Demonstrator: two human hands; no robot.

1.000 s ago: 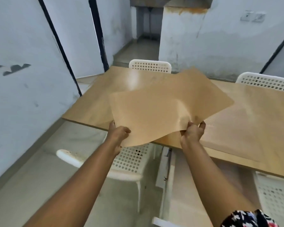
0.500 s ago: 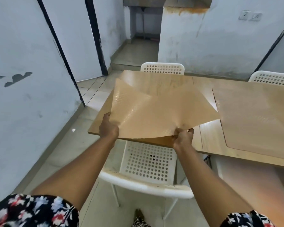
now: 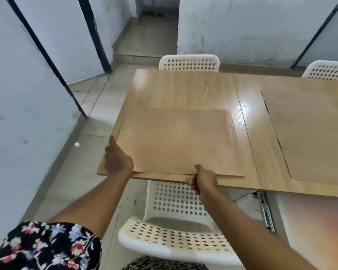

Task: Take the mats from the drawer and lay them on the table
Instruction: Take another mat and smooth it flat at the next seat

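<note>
Left sleeve (image 3: 47,246): short, black cloth, printed with red, white and pale blue flowers.
Forearms: bare from elbow down, no watch, no rings or bands in view.
Left hand (image 3: 117,162): bare.
Right hand (image 3: 204,180): bare.
Lower garment (image 3: 164,264): dark, finely speckled, only an edge showing.

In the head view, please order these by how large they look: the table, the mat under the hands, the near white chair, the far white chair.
1. table
2. mat under the hands
3. near white chair, enlarged by nearness to the camera
4. far white chair, only its backrest shows
</note>
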